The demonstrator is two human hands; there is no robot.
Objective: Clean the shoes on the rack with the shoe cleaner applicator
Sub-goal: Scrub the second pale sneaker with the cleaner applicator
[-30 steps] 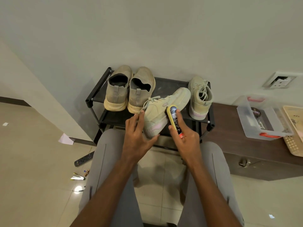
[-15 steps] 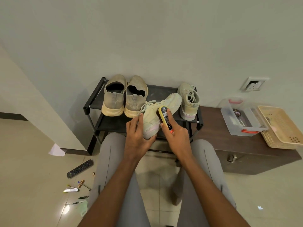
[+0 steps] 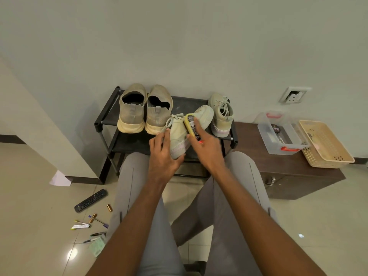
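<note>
the left hand (image 3: 162,154) is cupping the heel end of the pale sneaker (image 3: 186,132), fingers curled around its side and thumb under the sole edge, steadying it at the front of the black shoe rack (image 3: 105,120). the right hand (image 3: 207,148) is wrapping around the yellow-edged shoe cleaner applicator (image 3: 191,127), index finger lying along its labelled back, pressing its face against the sneaker's side near the laces. the sneaker is lying tilted, toe pointing up toward the wall, heel toward the person's knees. its partner sneaker (image 3: 221,116) is standing on the rack's right end, and the knit slip-on pair (image 3: 145,110) is sitting on the left end, both apparently waiting their turn. to the right, a clear plastic box (image 3: 278,136) and a cream basket (image 3: 326,144) are sitting on the low brown worktop (image 3: 249,148); a remote (image 3: 90,200) and pens are lying on the floor. the risk here, i'd say: the sneaker is only braced at the heel, so a hard stroke could be twisting it loose, or the applicator could be snagging the loose laces and skipping off.
</note>
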